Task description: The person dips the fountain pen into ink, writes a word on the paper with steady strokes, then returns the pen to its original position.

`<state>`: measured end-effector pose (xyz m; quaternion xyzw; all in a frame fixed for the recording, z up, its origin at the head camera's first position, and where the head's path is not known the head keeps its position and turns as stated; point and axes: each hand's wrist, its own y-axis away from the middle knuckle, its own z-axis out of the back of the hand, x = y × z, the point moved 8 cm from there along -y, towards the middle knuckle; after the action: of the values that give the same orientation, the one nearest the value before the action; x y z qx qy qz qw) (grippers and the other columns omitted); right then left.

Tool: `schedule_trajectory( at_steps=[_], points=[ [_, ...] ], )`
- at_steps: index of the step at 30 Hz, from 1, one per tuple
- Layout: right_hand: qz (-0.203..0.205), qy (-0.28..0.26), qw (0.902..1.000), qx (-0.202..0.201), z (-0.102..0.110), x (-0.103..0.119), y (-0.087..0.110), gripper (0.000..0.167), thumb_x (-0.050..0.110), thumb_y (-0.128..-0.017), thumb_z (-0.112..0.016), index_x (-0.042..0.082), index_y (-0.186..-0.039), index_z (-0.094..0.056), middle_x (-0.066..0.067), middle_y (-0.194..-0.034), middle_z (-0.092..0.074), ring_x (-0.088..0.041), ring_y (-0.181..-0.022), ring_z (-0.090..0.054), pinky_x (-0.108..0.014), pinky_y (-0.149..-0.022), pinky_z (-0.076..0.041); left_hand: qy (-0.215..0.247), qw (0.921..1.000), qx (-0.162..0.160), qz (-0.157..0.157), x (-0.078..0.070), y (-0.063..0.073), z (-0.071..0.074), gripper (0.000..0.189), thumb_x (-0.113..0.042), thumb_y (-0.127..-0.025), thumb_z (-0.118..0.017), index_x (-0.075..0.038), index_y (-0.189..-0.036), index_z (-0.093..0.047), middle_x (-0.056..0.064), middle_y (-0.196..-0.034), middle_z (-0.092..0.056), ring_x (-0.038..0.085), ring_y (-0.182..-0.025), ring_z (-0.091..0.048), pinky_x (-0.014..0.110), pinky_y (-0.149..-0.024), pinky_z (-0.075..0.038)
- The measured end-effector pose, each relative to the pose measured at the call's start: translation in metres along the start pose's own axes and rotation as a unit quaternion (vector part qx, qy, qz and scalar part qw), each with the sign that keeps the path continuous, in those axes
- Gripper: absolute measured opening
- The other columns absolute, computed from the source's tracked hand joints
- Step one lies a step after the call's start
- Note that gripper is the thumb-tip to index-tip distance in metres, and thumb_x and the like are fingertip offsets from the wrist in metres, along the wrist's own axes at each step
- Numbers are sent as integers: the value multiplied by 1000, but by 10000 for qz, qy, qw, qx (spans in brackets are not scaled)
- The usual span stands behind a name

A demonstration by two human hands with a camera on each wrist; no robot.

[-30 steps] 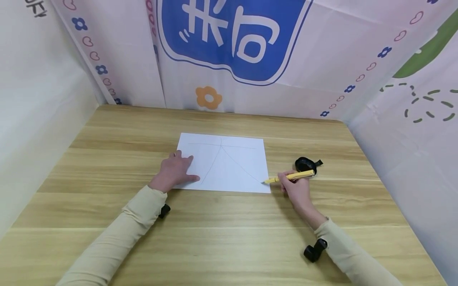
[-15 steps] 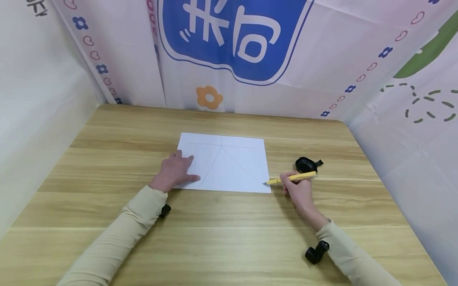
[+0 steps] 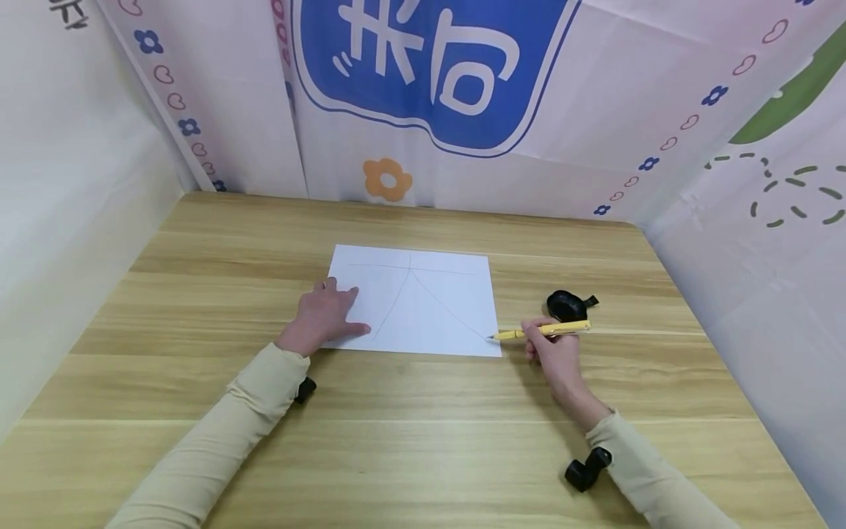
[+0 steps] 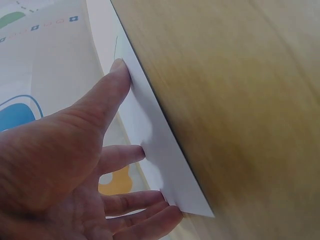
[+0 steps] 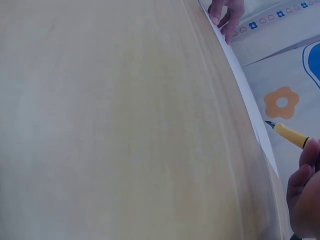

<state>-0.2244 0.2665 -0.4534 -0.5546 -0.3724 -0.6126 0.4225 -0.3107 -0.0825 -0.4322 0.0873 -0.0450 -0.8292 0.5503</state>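
A white sheet of paper lies on the table, bearing thin lines: a long horizontal one, a short upright stroke and two strokes fanning downward. My left hand rests on its left part with fingers and thumb spread; in the left wrist view the fingertips press the sheet. Between the fingers of my right hand I pinch a yellow fountain pen. Its dark nib is at the lower right of the sheet, by the end of the right slanting stroke; whether it touches the paper I cannot tell.
A small round black object with a tab lies just beyond my right hand. The wooden table meets printed cloth walls at the back and sides. Black devices are strapped at both wrists.
My right hand and the pen have shifted slightly to the right, the nib nearing the sheet's right edge. The left hand and the paper stay in place.
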Motion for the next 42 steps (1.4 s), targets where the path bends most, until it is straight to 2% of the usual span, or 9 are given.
schedule_trajectory(
  at_steps=[5, 11, 15, 21, 29, 33, 37, 40, 42],
  points=[
    [-92, -298, 9995, 34, 6, 3, 0, 9, 14, -90, -64, 7, -86, -64, 3, -57, -58, -5, -48, -53, -18, -48, -47, -25, 10000, -15, -5, -1, 1, 1, 77, -51, -83, -65, -2, -139, -45, 36, -130, -43, 46, -112, -49, 51, -76, -51],
    [-11, -599, 9978, 294, 13, 13, 0, 6, 15, -92, -61, 13, -87, -63, 2, -62, -64, -7, -53, -61, -20, -52, -51, -34, 10000, 23, 11, -2, 1, 1, 77, -51, -83, -65, -2, -139, -44, 36, -131, -42, 46, -112, -48, 51, -76, -51],
    [137, -680, 9969, 367, 22, 20, 0, 6, 14, -92, -61, 9, -90, -63, 4, -62, -66, -8, -52, -64, -20, -51, -51, -37, 10000, 43, 12, -2, 1, 1, 77, -51, -83, -64, -2, -140, -44, 36, -131, -42, 46, -112, -48, 51, -76, -51],
    [357, -621, 9966, 418, 39, 29, 0, 3, 12, -91, -62, 10, -91, -65, 5, -65, -69, -7, -56, -66, -20, -53, -52, -52, 10000, 46, 20, -1, 0, 0, 77, -51, -83, -64, -2, -140, -44, 36, -130, -42, 45, -112, -49, 50, -75, -51],
    [832, -421, 9933, 680, 51, 37, 3, 21, 5, -89, -63, -2, -109, -63, 6, -79, -74, -7, -72, -71, -21, -64, -55, -63, 9999, -64, -91, -2, 1, 2, 76, -50, -84, -65, -1, -138, -45, 37, -129, -44, 47, -112, -48, 51, -76, -51],
    [1338, -613, 9850, 903, 54, 43, 7, 30, -5, -89, -59, -13, -117, -56, 2, -87, -75, -9, -80, -72, -21, -67, -55, -51, 9999, -51, -90, -2, 1, 2, 76, -49, -83, -65, 0, -138, -45, 37, -129, -44, 47, -110, -49, 51, -75, -51],
    [2080, -639, 9670, 1324, 56, 51, 13, 36, -15, -89, -50, -25, -123, -44, -2, -101, -74, -10, -89, -71, -20, -71, -55, -59, 9999, -35, -76, -2, 1, 1, 77, -50, -83, -65, -1, -139, -44, 37, -129, -43, 47, -110, -49, 50, -76, -51],
    [2456, -572, 9549, 1568, 59, 54, 17, 39, -19, -89, -46, -26, -126, -39, -3, -109, -71, -11, -94, -70, -19, -73, -54, -60, 10000, -41, -68, -2, 0, 1, 77, -50, -83, -65, -1, -139, -44, 37, -129, -43, 47, -111, -49, 50, -76, -51],
    [2566, -474, 9514, 1636, 62, 54, 17, 40, -20, -89, -44, -26, -127, -37, -3, -112, -70, -10, -96, -69, -19, -74, -54, -54, 10000, -49, -64, -2, 0, 1, 76, -49, -84, -65, -1, -139, -44, 37, -129, -44, 47, -111, -49, 50, -75, -51]
  ],
)
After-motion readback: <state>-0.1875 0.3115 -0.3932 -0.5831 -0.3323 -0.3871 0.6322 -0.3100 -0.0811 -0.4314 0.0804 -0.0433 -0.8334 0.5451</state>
